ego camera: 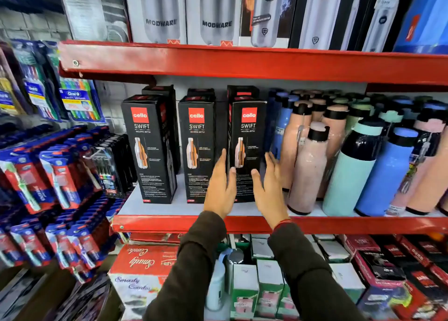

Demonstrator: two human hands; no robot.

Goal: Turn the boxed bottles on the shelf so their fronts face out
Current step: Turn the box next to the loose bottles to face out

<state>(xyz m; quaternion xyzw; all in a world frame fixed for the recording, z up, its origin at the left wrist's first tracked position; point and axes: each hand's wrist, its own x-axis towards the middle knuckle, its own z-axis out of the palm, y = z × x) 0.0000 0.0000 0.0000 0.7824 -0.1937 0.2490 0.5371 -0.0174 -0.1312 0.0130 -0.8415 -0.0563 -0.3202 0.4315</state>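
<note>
Head view showed our open left hand (220, 187) and right hand (268, 187) flanking the upright rightmost Swift box (247, 136), equally near, holding nothing.

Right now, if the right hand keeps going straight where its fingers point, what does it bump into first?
Probably the pink bottle just past the right hand, though its fingers run close beside the boxed bottle; depth is hard to judge.

Bright, even light; soft glare on the red shelf edge (242, 63). Edges bow with wide-angle distortion, and the corners are blurred.
</note>
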